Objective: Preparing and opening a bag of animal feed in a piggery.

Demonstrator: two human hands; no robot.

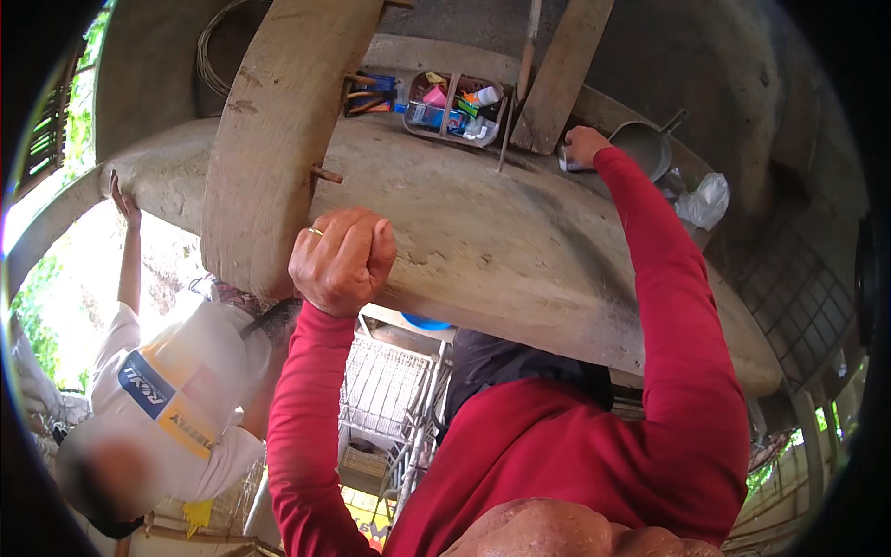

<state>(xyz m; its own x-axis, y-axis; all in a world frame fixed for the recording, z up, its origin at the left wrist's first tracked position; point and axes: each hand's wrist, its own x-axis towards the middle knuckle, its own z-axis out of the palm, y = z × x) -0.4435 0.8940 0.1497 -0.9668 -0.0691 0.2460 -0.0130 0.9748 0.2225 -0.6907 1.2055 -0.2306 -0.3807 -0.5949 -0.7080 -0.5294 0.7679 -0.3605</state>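
My left hand [342,255], in a red sleeve, is closed in a fist beside the lower part of a broad wooden board [264,148] with pegs in it; whatever it may hold is hidden. My right hand [587,146] reaches to the back of the worn, curved surface [464,251], its fingers curled on a small pale item [568,163] that I cannot make out. Just right of it sit a metal pan [639,148] and a crumpled white plastic bag [701,200].
A container of small colorful items [452,110], pliers-like tools [368,97], an upright plank [561,74] and a stick [528,46] are at the back. Coiled wire [215,60] is upper left. Another person in a white shirt [200,357] is at left, hand on the surface. A wire cart [376,390] stands below.
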